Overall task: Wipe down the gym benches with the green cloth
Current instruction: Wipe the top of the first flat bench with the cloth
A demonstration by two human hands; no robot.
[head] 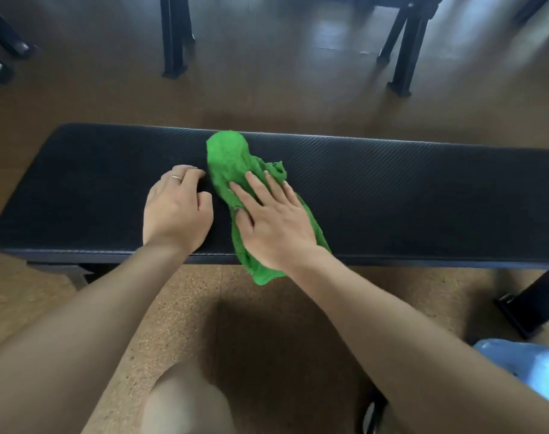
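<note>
Right hand (273,220) flat, fingers spread, pressing the cloth (235,164) mid-bench (423,183), near corner drooping over the edge. Left hand (176,208) rests beside it, loosely curled, empty. Soft, light rag: likely bunches, so press a flat palm on its middle.

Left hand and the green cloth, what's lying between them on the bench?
Nothing: in the head view only a narrow strip of bare bench padding separates the left hand from the green cloth.

Glossy brown floor (267,89) (light reflecting) under black frame legs (173,36).
</note>
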